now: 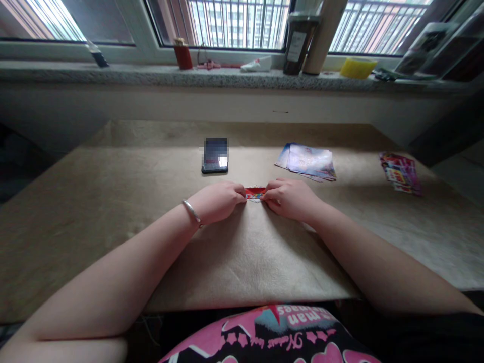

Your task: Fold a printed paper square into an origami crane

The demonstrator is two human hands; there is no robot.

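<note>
Between my two hands lies a small folded piece of red, colourfully printed paper (255, 191), with a pale pointed edge toward me. My left hand (221, 199), below a silver bangle, pinches its left end between thumb and fingers. At the right end my right hand (289, 198) pinches it the same way. Both hands rest low over the table, and the fingers cover the paper's two ends. Just beyond the left hand is a dark phone (215, 156). Past the right hand lies a loose stack of bluish printed sheets (308, 160).
A tan covered table (94, 201) spreads out around me. Pink and red printed packets or cards (401, 172) lie at its right. On the stone windowsill (143, 75) stand a red lighter-like object (183, 54), a dark jar (298, 45) and a yellow tape roll (357, 67).
</note>
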